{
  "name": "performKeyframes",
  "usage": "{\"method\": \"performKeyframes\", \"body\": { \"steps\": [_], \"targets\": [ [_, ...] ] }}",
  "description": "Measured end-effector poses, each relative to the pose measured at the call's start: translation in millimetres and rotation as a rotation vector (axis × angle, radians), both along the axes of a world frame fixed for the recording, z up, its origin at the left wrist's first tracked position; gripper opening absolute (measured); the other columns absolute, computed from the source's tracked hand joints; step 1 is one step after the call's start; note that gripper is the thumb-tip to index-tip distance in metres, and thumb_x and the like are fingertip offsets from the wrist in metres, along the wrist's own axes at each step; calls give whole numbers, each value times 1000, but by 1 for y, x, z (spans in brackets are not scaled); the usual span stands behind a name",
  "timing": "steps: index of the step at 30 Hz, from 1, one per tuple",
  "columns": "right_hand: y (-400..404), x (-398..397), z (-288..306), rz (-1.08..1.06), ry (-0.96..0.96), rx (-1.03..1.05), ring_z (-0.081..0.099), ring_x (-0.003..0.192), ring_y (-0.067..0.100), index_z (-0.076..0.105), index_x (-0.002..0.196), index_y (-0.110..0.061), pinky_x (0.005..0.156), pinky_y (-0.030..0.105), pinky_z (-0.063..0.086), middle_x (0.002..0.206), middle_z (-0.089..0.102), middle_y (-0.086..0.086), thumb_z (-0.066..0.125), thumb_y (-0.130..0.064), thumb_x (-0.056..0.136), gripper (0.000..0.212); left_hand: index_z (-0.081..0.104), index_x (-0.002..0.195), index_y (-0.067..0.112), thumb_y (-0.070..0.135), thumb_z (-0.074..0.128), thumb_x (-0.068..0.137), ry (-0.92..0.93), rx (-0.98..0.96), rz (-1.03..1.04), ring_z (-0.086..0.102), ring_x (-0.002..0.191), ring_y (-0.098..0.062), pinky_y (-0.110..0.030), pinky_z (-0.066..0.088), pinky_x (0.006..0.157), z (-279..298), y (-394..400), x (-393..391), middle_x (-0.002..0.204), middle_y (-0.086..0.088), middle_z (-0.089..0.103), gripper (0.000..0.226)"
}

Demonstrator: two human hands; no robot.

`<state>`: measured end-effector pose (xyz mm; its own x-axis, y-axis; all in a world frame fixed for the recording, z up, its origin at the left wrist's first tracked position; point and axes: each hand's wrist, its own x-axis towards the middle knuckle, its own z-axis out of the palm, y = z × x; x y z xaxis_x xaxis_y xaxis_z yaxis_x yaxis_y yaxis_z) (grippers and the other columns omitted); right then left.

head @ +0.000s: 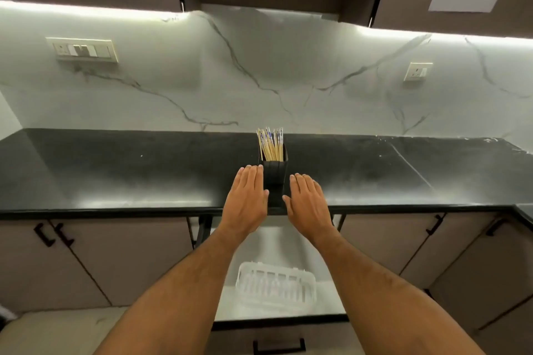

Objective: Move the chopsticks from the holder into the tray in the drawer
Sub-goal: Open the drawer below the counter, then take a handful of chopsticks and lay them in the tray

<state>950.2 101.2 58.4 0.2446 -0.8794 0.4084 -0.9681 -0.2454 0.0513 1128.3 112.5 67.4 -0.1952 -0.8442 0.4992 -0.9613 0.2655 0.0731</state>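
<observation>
Chopsticks (270, 143) stand bunched upright in the black holder (273, 171), their patterned tops fanning a little above its rim, so you can take them from above without tipping anything. The holder sits on the dark counter (115, 176), near the front edge and directly above the open drawer (277, 308), which keeps the carry short: lift, draw back, lower. Your left hand (247, 201) lies flat with its fingers straight and close together just to the left of the holder, and your right hand (308, 204) mirrors it on the other side; both are spread flat and holding nothing. Whether the palms press on the counter or float just over it cannot be told from this angle, nor whether the left fingertips touch the holder's side. With the hands framing the holder like this, you look set either to steady it or to reach up for the bundle, and none of the chopsticks has left it yet. Down in the drawer, the white slatted tray (276, 282) lies between your forearms, apparently bare, though it is blurred. Aim to lay the sticks along its length so that they settle rather than bridge the rim.
</observation>
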Motion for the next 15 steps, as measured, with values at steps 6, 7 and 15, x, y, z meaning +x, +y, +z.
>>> {"method": "performKeyframes", "body": {
  "steps": [6,7,15],
  "targets": [
    [-94,2,13,48,-39,-42,54,126,29,49,138,-6,110,45,46,136,58,13,57,-38,98,52,34,151,3,32,41,101,52,-16,28,41,142,-29,-44,25,125,8,-90,-3,151,-15,46,58],
    [-110,2,15,57,-41,-42,55,125,29,50,138,-5,108,45,47,135,59,13,57,-37,98,52,34,151,3,31,41,101,57,-19,32,41,142,-29,-43,25,125,7,-106,-4,151,-14,46,58],
    [-212,5,7,167,-104,-18,58,114,22,51,131,-8,99,36,52,125,60,9,65,-24,92,44,37,151,1,28,42,101,44,43,109,44,140,-29,-44,26,125,-11,-197,-9,149,-15,48,57]
  ]
}}
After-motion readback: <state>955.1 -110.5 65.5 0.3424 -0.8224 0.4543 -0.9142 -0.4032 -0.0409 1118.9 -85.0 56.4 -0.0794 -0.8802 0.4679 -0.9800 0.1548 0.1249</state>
